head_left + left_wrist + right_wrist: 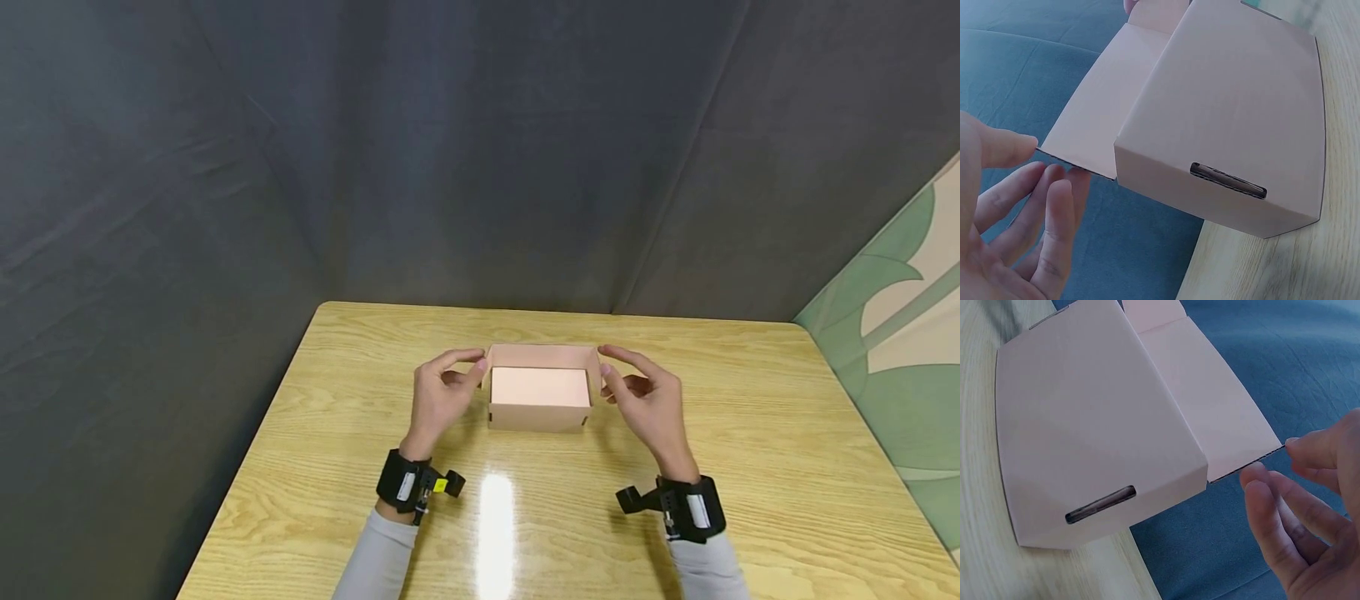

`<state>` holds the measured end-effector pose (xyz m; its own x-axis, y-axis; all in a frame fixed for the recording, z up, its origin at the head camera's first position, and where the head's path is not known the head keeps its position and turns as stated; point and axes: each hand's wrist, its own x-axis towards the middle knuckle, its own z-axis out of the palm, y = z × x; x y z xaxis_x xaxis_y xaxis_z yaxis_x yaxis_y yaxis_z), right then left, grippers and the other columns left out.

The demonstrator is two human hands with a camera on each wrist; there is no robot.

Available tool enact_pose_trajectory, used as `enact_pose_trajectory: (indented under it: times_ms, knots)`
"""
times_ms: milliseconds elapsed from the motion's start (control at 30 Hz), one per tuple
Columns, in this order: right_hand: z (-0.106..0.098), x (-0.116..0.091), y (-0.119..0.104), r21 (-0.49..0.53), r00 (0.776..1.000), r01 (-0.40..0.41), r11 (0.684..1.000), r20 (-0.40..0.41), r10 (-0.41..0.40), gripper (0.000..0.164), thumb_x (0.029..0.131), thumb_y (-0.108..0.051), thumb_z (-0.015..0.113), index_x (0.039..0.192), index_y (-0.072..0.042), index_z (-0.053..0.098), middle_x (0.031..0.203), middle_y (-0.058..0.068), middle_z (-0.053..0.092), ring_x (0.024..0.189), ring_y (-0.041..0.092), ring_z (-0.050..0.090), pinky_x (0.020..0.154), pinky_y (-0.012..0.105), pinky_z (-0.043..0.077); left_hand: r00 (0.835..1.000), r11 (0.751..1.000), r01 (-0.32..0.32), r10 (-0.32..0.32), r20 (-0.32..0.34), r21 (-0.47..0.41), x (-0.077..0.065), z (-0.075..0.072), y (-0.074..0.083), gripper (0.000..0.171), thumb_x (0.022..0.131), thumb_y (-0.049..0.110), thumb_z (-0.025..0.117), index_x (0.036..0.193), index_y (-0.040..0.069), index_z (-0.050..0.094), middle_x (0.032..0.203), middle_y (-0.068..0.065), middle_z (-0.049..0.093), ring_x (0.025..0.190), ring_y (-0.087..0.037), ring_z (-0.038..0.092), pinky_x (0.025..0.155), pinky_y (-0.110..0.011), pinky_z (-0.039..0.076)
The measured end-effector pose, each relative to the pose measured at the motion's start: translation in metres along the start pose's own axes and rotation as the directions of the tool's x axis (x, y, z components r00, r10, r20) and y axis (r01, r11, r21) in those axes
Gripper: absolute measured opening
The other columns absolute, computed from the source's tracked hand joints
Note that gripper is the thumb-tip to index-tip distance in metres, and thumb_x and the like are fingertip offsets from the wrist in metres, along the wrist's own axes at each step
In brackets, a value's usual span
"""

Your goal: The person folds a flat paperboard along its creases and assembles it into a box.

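A small pale-pink cardboard box point(539, 418) stands on the table in the head view. Its back panel point(543, 357) rises behind a lighter flat face, with narrow side flaps turned forward. My left hand point(441, 402) pinches the panel's left end by the edge. On the opposite side, my right hand point(651, 410) pinches the right end. The left wrist view shows fingertips at the cut edge of the panel point(1110, 94), beside a slot point(1229, 180) in the box. Fingers meet the matching edge in the right wrist view, near another slot point(1100, 504).
The wooden table point(337, 417) extends around the box on every side. A dark grey curtain point(495, 167) hangs behind and to the left. Fabric with a green leaf pattern point(915, 400) borders the right side.
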<state>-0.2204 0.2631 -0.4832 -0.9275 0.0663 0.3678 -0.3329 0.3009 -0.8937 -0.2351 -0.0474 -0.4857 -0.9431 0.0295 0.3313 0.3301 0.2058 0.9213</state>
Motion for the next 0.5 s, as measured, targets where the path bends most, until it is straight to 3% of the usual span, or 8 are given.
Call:
enact_pose_trajectory:
  times_ms: [100,200,333,433,500]
  knots:
    - [0.0022,-0.0004,0.0004,0.006,1.0,0.009,1.0,0.014,-0.009,0.033,0.1,0.003,0.071,0.133,0.0,0.073,0.125,0.024,0.075,0.063,0.01,0.072,0.06,0.02,0.06,1.0,1.0,0.012,-0.012,0.012,-0.01,0.0003,0.0001,0.0008,0.023,0.1,0.017,0.078,0.121,0.008,0.081,0.116,-0.011,0.081,0.077,-0.046,0.077,0.06,-0.024,0.06]
    - [0.0034,-0.0008,0.0008,0.004,1.0,0.014,1.0,0.027,-0.014,0.036,0.099,0.005,0.071,0.135,0.002,0.071,0.125,0.026,0.074,0.064,0.014,0.073,0.062,0.02,0.061,1.0,1.0,-0.004,0.004,0.022,0.001,0.0001,0.0008,0.0012,0.026,0.1,0.017,0.077,0.124,0.007,0.079,0.118,-0.011,0.081,0.075,-0.04,0.078,0.06,-0.024,0.06]
    - [0.0035,-0.0008,0.0003,0.006,0.999,0.024,1.0,0.047,-0.024,0.036,0.101,0.004,0.069,0.137,0.0,0.071,0.125,0.026,0.074,0.065,0.013,0.073,0.064,0.019,0.061,0.998,0.999,-0.025,0.024,0.051,0.025,-0.0004,0.0021,0.0024,0.029,0.102,0.016,0.075,0.129,0.005,0.077,0.119,-0.013,0.08,0.068,-0.018,0.078,0.055,-0.02,0.054]
    - [0.0036,-0.0008,0.0004,-0.002,0.997,0.039,0.999,0.065,-0.039,0.037,0.102,0.003,0.068,0.139,-0.003,0.07,0.126,0.024,0.074,0.065,0.014,0.074,0.065,0.019,0.062,0.996,0.998,-0.044,0.041,0.078,0.037,-0.0009,0.0023,0.0026,0.033,0.103,0.015,0.073,0.134,0.004,0.074,0.101,-0.018,0.081,0.055,-0.004,0.065,0.049,-0.018,0.043]
    - [0.0037,-0.0007,0.001,-0.019,0.995,0.053,0.998,0.08,-0.051,0.038,0.103,0.003,0.067,0.14,-0.005,0.07,0.128,0.023,0.073,0.066,0.017,0.074,0.065,0.021,0.062,0.994,0.997,-0.062,0.057,0.093,0.05,-0.001,0.0022,0.0018,0.034,0.104,0.014,0.071,0.137,0.005,0.072,0.083,-0.02,0.078,0.047,-0.002,0.055,0.047,-0.018,0.037]
